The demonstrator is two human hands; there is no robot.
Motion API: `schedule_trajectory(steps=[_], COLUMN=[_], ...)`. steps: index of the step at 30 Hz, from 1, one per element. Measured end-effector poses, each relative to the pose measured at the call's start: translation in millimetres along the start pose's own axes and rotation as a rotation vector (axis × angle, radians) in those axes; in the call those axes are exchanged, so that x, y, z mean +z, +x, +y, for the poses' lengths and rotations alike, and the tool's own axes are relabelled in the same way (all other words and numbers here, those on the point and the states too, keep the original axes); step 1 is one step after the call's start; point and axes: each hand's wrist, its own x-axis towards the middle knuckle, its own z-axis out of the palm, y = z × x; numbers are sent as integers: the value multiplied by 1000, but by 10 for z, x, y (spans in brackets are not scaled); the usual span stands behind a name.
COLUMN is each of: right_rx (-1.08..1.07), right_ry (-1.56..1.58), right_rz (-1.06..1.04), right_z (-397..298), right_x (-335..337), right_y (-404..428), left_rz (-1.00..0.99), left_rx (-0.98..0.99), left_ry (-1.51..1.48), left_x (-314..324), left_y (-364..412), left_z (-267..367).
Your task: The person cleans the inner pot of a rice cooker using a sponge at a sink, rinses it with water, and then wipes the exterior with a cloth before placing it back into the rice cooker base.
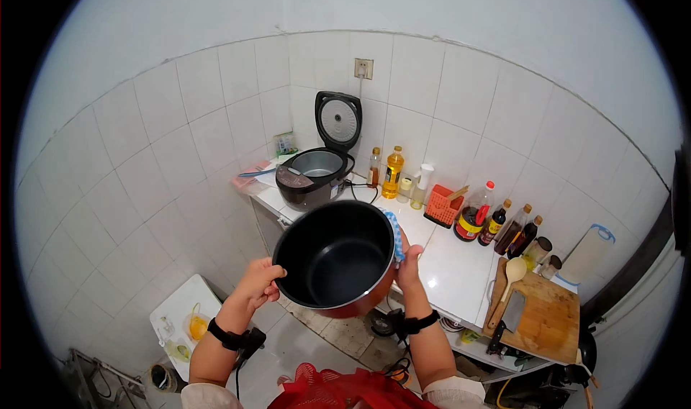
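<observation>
A rice cooker's inner pot [345,258], black inside and reddish outside, is held up in front of me, tilted so its dark inside shows. My left hand [263,283] pinches its rim on the left. On the right, my right hand [408,267] grips the pot's outer side, with a blue-and-white cloth [397,235] between that side and the palm. Beyond the pot a dark rice cooker [313,177] stands on the white tiled counter [448,271], its lid [339,118] raised and its grey inside showing.
Oil bottle [393,172], spray bottle [421,186], orange utensil basket [444,205] and dark sauce bottles [494,223] line the wall. A wooden cutting board [550,317], wooden spoon [514,273] and cleaver [513,312] lie right. A small white table [175,301] stands lower left.
</observation>
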Motion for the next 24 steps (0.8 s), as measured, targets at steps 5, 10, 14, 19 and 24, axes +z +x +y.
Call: schedule_trajectory(steps=[5, 10, 14, 19, 24], right_rx=[170, 281, 410, 418, 526], right_ry=[285, 463, 695, 944, 1064], right_rz=[2, 42, 69, 124, 199], right_z=[-121, 11, 233, 587, 936], right_x=[-7, -134, -11, 209, 388], right_y=[107, 170, 126, -35, -140], left_rz=[-133, -345, -390, -251, -112], left_rx=[-362, -470, -447, -407, -276], left_ry=[-407, -746, -981, -996, -1055], left_x=[-259, -104, -241, 10, 96], left_y=[144, 189, 292, 256, 401], left_z=[-441, -609, -897, -850, -1006])
